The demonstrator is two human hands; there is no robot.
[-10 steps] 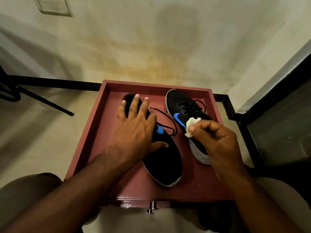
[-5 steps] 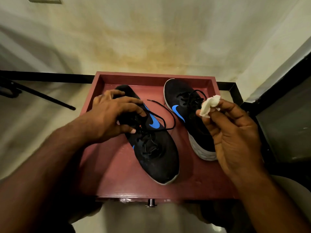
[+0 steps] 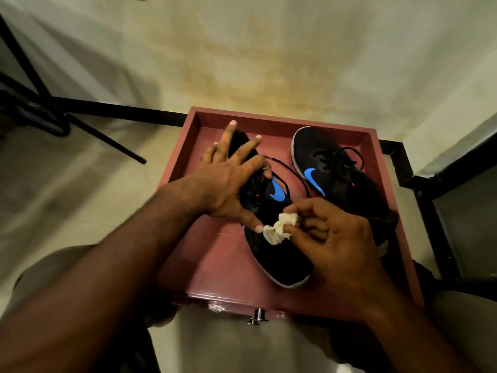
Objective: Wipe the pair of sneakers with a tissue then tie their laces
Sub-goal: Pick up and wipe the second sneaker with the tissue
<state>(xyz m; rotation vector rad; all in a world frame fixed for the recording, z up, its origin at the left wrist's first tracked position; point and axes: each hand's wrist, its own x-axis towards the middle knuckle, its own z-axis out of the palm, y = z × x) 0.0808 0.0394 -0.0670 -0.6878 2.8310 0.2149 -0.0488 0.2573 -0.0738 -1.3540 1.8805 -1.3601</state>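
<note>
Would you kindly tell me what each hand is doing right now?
Left hand: open, fingers spread, resting on the left sneaker.
Right hand: pinches the crumpled tissue.

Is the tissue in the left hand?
No, the right hand pinches the crumpled tissue over the left sneaker.

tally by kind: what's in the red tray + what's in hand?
Sneakers: 2, left sneaker under the left hand, right sneaker beside it, both in the red tray
Tissue: 1, crumpled tissue pinched by the right hand
Total: 3
</note>
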